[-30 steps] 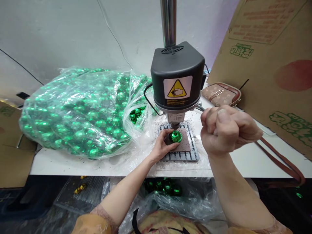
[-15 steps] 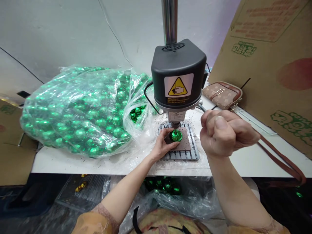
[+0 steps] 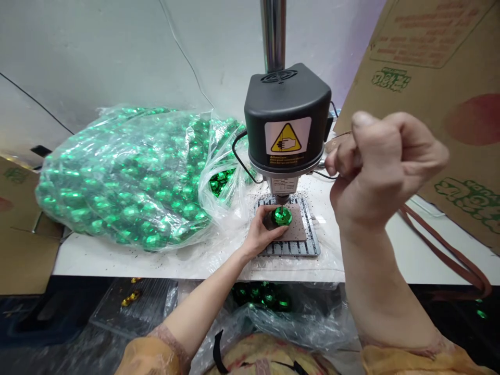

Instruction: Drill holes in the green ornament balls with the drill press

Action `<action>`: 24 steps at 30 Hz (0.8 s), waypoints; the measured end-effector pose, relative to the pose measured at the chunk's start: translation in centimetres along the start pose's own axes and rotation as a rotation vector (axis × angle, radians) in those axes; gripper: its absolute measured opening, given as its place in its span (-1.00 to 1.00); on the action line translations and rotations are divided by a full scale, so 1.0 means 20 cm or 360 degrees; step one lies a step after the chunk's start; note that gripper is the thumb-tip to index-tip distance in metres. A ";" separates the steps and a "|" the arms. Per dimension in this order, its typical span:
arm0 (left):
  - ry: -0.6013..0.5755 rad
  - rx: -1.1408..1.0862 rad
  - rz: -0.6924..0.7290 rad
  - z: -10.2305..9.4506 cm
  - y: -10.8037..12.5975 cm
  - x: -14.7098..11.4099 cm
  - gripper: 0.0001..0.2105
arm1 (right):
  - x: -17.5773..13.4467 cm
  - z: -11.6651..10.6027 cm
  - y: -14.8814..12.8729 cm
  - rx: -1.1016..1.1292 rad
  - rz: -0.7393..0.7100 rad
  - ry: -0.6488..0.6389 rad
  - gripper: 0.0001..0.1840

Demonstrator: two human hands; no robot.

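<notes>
Between the thumb and fingers of my left hand is a green faceted ball, held on a square brown pad beneath the chuck of a small black drill press. The bit reaches down to the top of the ball; I cannot tell if it is inside. My right hand is raised in a closed grip to the right of the motor housing. It is closed on the drill press lever, most of which the fingers hide.
A large clear bag of green balls fills the table's left side. More green balls lie in plastic below the front edge. A cardboard box and a brown strap are at right. Dark shavings surround the slotted metal base.
My right hand has risen and turned, and now covers most of the small patterned bag behind it. My left hand and the green ball have stayed in place under the drill.
</notes>
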State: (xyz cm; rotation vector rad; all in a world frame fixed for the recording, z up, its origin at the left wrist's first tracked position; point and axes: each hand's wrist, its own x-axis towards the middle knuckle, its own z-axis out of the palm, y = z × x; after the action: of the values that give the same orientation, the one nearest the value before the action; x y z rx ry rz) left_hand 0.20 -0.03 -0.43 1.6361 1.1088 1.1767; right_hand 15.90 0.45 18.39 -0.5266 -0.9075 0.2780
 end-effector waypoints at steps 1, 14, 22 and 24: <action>0.0068 0.0032 0.0026 0.00 0.01 -0.02 -0.52 | 0.02 0.01 -0.01 -0.0003 0.0061 -0.0018 -0.55; -0.0927 0.1128 0.1235 -0.28 0.00 -0.70 -0.72 | 0.04 0.00 0.00 0.0065 0.0026 -0.0091 -0.57; 0.0119 0.1353 -0.0166 -0.71 0.07 0.30 -0.74 | 0.03 0.00 -0.01 0.0052 0.0039 -0.0116 -0.56; 0.0077 0.1376 -0.0286 -0.77 0.06 0.48 -0.75 | 0.02 0.00 -0.02 0.0020 0.0030 -0.0125 -0.56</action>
State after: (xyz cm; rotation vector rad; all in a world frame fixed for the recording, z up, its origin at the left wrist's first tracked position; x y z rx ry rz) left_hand -12.67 10.65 6.61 2.0612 1.9173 0.6335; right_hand 16.20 0.31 18.83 -0.5160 -0.9769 0.3231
